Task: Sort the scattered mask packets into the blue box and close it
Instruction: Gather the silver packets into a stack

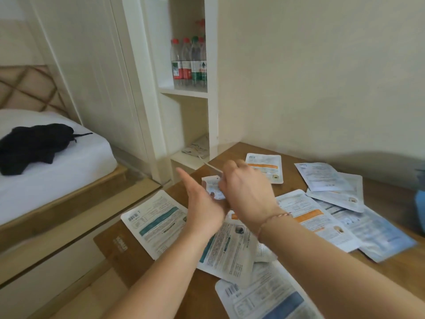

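White mask packets (317, 217) lie scattered, overlapping.

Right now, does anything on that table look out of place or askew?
Yes. The mask packets lie scattered and overlapping at odd angles across the wooden table, none stacked. One teal-striped packet hangs over the table's left edge. The blue box is barely visible at the right border.

A: The packets (156, 224) — what colours?
B: White with grey print; 1 at the left has a teal band, 2 (264, 168) carry orange bands, the nearest (264, 298) a blue one.
A: And the table (128, 254)?
B: Brown wood grain. The bottles (188, 62) have red or green caps and labels — the cloth (32, 146) on the white bed (69, 171) is black.
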Tool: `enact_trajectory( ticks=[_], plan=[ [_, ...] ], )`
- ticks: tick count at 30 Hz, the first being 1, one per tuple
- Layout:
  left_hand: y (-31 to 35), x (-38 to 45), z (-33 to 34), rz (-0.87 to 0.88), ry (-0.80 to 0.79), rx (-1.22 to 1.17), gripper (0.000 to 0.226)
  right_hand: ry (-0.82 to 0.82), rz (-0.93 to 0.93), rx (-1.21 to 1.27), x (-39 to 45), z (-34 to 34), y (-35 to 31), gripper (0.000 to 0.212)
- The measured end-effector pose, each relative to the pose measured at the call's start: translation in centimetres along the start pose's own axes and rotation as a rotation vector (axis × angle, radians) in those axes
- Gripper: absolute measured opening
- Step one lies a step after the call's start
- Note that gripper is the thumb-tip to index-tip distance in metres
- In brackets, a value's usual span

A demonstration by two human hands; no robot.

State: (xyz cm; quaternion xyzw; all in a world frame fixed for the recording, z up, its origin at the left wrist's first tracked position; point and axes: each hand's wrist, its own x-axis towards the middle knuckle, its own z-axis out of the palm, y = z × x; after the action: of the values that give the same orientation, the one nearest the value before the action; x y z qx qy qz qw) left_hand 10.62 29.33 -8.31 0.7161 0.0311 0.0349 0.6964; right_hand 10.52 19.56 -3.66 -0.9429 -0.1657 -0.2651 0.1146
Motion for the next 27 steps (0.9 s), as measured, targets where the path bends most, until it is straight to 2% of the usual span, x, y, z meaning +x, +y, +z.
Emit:
enact_trajectory(
  ticks=[1,2,3,4,5,6,7,10,11,13,15,17,18,23,25,27],
  plan=[
    [-0.1,0.1,0.3,-0.040,-0.054,-0.108,0.065,-0.026,0.032,0.054,0.1,-0.1,-0.9,0.016],
    [0.1,0.0,0.6,-0.092,-0.051,-0.235,0.056,-0.029,0.054,0.105,0.1,-0.1,-1.7,0.020],
    [0.3,-0.2,0.8,-0.124,-0.099,-0.240,0.059,-0.011,0.068,0.139,0.1,-0.3,-2.4,0.020],
    [0.3,-0.5,0.9,-0.169,-0.129,-0.301,0.072,0.005,0.074,0.149,0.0,-0.4,-3.0,0.018],
    [-0.2,-0.7,1.0,-0.091,-0.066,-0.256,0.089,0.017,0.074,0.141,0.0,-0.5,-3.5,0.018],
    [-0.2,-0.9,1.0,-0.069,-0.061,-0.280,0.095,0.026,0.067,0.142,-0.1,-0.4,-3.9,0.019],
    [0.7,-1.6,0.9,-0.068,-0.091,-0.346,0.089,0.040,0.074,0.166,-0.4,-0.4,-4.0,0.021],
    [0.0,-1.3,-0.3,-0.044,-0.129,-0.351,0.029,0.134,0.238,0.385,-1.1,-0.9,-1.8,0.035],
    [-0.3,-1.2,-0.9,-0.066,-0.150,-0.305,0.021,0.157,0.310,0.443,-1.2,-1.1,-0.3,0.034],
    [-0.5,-1.4,-1.8,-0.124,-0.181,-0.283,0.021,0.060,0.447,0.462,-1.5,-1.8,3.5,0.035],
    [-0.4,-1.7,-2.2,-0.163,-0.220,-0.298,0.024,-0.197,0.570,0.542,-2.4,-2.6,6.3,0.038],
    [-0.1,-1.8,-2.0,-0.189,-0.255,-0.324,0.022,-0.399,0.639,0.743,-3.6,-3.0,7.4,0.029],
    [0.1,-1.9,-1.6,-0.200,-0.257,-0.344,0.023,-0.423,0.671,0.829,-4.2,-3.2,7.6,0.026],
    [1.0,-3.1,1.5,-0.292,-0.202,-0.400,0.022,-0.326,0.942,1.127,-8.1,-6.2,8.9,0.020],
    [1.9,-4.3,3.7,-0.293,-0.214,-0.364,0.016,-0.331,0.976,1.091,-10.3,-8.5,10.2,0.019],
    [3.1,-6.2,6.6,-0.289,-0.298,-0.332,0.013,-0.291,0.963,1.015,-13.4,-11.5,11.7,0.022]
  ],
)
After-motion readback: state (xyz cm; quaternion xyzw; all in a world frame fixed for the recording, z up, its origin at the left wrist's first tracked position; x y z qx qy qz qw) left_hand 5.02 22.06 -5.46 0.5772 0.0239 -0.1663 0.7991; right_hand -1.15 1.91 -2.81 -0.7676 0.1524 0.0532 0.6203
